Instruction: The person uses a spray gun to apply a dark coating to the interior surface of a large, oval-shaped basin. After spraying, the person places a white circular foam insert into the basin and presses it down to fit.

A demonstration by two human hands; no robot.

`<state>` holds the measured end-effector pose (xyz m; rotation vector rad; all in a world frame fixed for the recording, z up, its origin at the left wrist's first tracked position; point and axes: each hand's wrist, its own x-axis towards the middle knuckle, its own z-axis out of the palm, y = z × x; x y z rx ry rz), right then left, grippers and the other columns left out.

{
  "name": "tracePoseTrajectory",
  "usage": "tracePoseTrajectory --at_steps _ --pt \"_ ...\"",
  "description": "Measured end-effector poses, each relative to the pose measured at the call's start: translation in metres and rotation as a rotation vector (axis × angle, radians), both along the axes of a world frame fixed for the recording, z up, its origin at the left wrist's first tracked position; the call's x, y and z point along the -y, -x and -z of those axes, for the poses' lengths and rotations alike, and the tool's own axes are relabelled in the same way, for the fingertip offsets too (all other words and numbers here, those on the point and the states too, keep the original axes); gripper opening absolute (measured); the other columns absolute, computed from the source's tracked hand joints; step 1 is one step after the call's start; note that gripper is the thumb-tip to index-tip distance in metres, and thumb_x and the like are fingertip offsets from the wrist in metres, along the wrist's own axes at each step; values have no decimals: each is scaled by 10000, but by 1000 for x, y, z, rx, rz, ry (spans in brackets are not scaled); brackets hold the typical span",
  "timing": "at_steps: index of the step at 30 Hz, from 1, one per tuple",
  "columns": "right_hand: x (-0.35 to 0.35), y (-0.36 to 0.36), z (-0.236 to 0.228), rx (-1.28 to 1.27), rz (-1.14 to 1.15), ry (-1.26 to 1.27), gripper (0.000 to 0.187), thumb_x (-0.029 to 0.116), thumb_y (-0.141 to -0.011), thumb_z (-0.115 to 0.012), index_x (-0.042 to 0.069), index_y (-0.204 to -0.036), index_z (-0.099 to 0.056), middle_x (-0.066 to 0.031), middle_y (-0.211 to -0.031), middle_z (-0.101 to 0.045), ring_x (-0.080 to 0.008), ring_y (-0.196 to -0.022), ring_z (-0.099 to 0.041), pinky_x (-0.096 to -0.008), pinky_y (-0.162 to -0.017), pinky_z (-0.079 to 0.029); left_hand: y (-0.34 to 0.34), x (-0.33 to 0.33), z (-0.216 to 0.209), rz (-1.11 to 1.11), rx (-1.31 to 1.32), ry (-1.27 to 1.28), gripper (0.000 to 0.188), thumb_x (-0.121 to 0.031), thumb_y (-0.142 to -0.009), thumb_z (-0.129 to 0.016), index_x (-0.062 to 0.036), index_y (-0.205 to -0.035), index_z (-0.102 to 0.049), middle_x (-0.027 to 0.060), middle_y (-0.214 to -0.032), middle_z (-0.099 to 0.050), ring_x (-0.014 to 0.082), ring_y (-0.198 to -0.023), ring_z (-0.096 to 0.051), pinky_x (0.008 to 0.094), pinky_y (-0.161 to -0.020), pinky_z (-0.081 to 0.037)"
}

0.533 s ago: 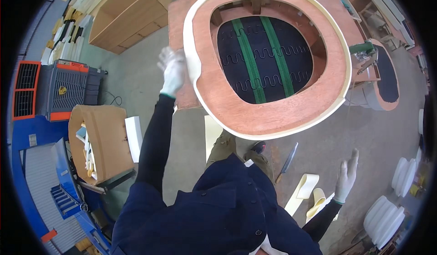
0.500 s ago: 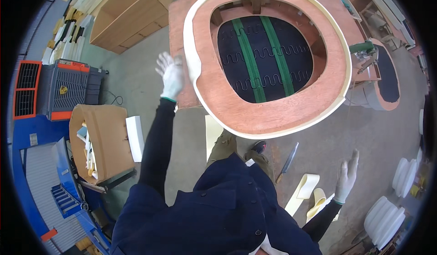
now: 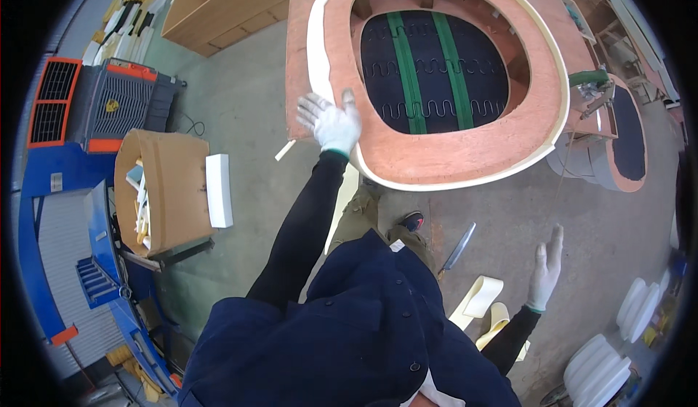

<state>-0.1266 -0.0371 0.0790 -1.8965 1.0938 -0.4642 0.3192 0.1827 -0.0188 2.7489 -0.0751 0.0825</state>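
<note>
A rounded plywood seat frame (image 3: 436,156) lies on the wooden workbench (image 3: 302,14), its oval opening showing black webbing (image 3: 429,51) with green straps and wavy springs. Cream foam (image 3: 315,51) runs around the frame's outer rim and stands wider along the left side. At the near left corner my left hand (image 3: 333,123), in a white glove, lies over that foam edge with fingers spread; it appears to touch it. My right hand (image 3: 545,270), also gloved, hangs open with nothing in it, out to the right over the floor.
A long knife (image 3: 459,247) and curled foam strips (image 3: 483,296) lie on the floor. To the left stand a cardboard box (image 3: 174,189) of scraps, a white block (image 3: 218,190) and an air cooler (image 3: 123,105). A black-topped plywood piece (image 3: 629,134) stands right of the bench.
My left hand has swung right, from beside the frame onto its foam edge. My right hand has shifted slightly up and left, still open. The view has moved a little.
</note>
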Motion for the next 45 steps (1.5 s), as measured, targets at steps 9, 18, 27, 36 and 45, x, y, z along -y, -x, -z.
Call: tracePoseTrajectory --at_steps 9,18,27,36,45 --pt "-28 -28 -2 4 -95 -7 616 245 -963 -532 -45 -1463 -319 -170 -1530 -342 -270 -1449 -255 -367 -1181 -146 46 -15 -1 -47 22 -40 856 -541 -975 -298 152 -1452 -144 397 -1508 -110 535 -1420 -63 622 -1136 5" --pt "-168 -145 -1 204 -782 313 449 19 -727 -648 -7 -1172 -591 -196 -1233 -595 -377 -1189 -548 -479 -1067 -394 33 -11 9 -166 -73 258 759 -502 -1002 -240 92 -1471 -176 329 -1534 -152 497 -1430 -111 617 -1140 -62" --pt "-178 -262 59 151 -875 691 567 171 -769 -698 20 -1289 -528 -174 -1323 -541 -346 -1265 -493 -474 -1080 -378 9 -111 3 282 47 493 548 -202 -989 -402 13 -1471 -252 271 -1568 -110 463 -1453 -50 584 -1161 -73" --pt "-230 -202 65 -169 -278 618 820 375 -808 -687 -81 -1403 -357 -331 -1453 -334 -493 -1385 -278 -581 -1136 -196 30 -151 18 514 25 513 632 -269 -1014 -359 58 -1504 -131 275 -1568 -125 418 -1469 -46 507 -1183 0" --pt "-215 -226 74 -195 123 562 930 493 -892 -576 -133 -1454 -181 -361 -1517 -156 -509 -1432 -93 -590 -1155 -52 4 -144 9 729 66 422 692 -322 -997 -383 53 -1507 -102 280 -1573 -83 433 -1465 -37 527 -1178 3"
